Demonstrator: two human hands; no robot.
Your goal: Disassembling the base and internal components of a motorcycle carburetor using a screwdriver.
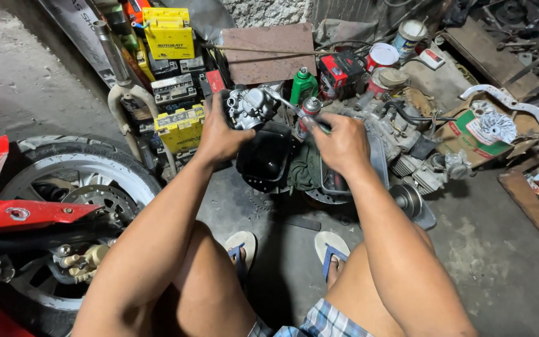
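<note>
Over a black plastic basin on the concrete floor, a silver-grey cast metal carburettor sits in the left hand. Fingers wrap round its left side, pressed together, thumb on the near face. Right hand is closed round the handle of a thin metal tool w/ a shiny shaft; the shaft runs up-left and its tip meets the carb's right side. Fingers curled tight on the handle, so the handle is mostly hidden.

Just under the right hand: a crumpled dark green rag and a grey metal tray. Behind the tool stand a small red-and-silver spray can and a green plastic bottle w/ a silver cap. Right of those lies a grey engine block w/ hoses; near it, red-and-white tins.

Far left of the carb: stacked yellow and black batteries. Bottom left: a motorbike wheel w/ a white rim and a red fairing panel. Both feet, in blue-strap flip-flops, rest on the floor below the basin.
</note>
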